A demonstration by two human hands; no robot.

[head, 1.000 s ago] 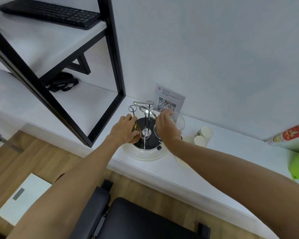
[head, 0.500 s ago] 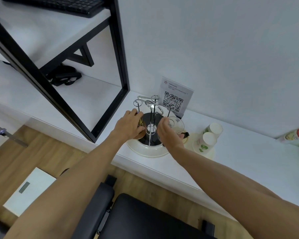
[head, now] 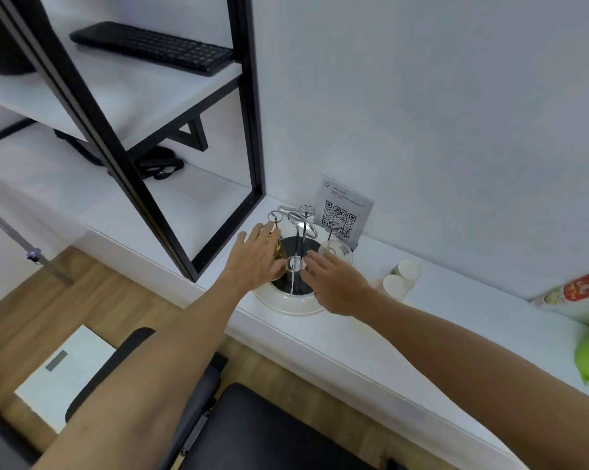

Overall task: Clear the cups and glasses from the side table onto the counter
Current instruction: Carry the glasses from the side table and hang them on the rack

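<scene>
Head view: both hands hover over the cup rack (head: 295, 252) on its round white tray (head: 288, 305). Left hand (head: 257, 262) has fingers spread flat, touching the amber glass (head: 278, 262) at the rack's 9 o'clock, gripping nothing. Right hand (head: 334, 283) is loose and apart too, just short of the clear glass (head: 337, 254) at 3 o'clock. Two paper cups (head: 401, 278) wait further right on the counter (head: 354, 344). Best move, I'd say: wrap each glass low and lift straight up, clear of the wire prongs.

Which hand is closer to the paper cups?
Right. The right hand is just left of the paper cups, by the clear glass; the left hand is farther left, beyond the rack.
</scene>
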